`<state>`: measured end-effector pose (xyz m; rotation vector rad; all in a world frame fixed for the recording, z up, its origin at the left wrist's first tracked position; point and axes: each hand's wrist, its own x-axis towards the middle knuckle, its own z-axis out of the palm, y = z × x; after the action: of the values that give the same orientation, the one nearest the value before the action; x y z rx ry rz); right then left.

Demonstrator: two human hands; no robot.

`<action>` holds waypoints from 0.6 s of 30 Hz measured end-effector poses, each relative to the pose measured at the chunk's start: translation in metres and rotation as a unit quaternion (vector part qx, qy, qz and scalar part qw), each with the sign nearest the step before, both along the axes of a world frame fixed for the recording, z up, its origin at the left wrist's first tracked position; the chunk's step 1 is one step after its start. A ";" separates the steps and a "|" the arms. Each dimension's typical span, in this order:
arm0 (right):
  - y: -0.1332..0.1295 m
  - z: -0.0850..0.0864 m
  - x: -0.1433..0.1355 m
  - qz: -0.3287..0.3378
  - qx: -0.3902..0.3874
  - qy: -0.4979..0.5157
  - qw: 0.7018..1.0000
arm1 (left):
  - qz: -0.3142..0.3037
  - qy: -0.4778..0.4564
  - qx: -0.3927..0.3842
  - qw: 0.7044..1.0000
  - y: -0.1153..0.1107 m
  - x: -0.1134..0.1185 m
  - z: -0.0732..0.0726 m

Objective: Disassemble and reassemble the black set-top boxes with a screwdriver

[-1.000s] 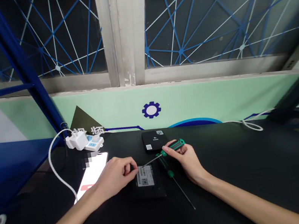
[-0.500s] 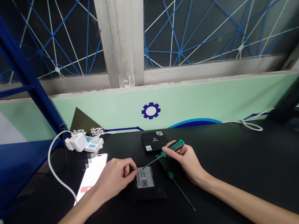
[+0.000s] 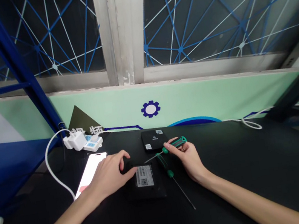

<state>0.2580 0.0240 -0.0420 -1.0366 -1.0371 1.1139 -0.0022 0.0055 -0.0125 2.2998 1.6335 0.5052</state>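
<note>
My right hand is closed round the green and black handle of a screwdriver. Its thin shaft points left, with the tip over the far edge of a flat black device; whether it touches, I cannot tell. A white printed label covers part of the device's top. My left hand is open at the device's left side, thumb close to the label's edge and fingers apart, with nothing in them. A second green screwdriver lies just right of the device, its shaft pointing towards me.
Behind the device lies a black box with a small white sticker. A lit phone rests left, partly behind my left hand. Beyond it are a power strip and a white charger with a cable. Another white cable lies at the back right.
My left fingers have spread from a pinch at the label, the index finger lifting away. The screwdriver in my right hand has risen slightly, its tip moving up and away from the label.
</note>
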 end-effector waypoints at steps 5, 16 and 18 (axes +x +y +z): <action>0.000 0.001 0.000 -0.001 -0.004 -0.008 1.000 | -0.002 0.023 -0.069 0.997 0.003 -0.003 -0.003; 0.001 0.001 0.001 -0.005 0.001 -0.008 1.000 | -0.049 0.029 -0.145 0.988 -0.004 -0.001 0.013; 0.001 0.000 0.001 -0.006 0.003 -0.010 1.000 | -0.055 0.029 -0.157 0.986 -0.004 -0.003 0.015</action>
<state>0.2589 0.0253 -0.0416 -1.0488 -1.0487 1.0923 -0.0048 0.0011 0.0020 2.1695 1.4789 0.1429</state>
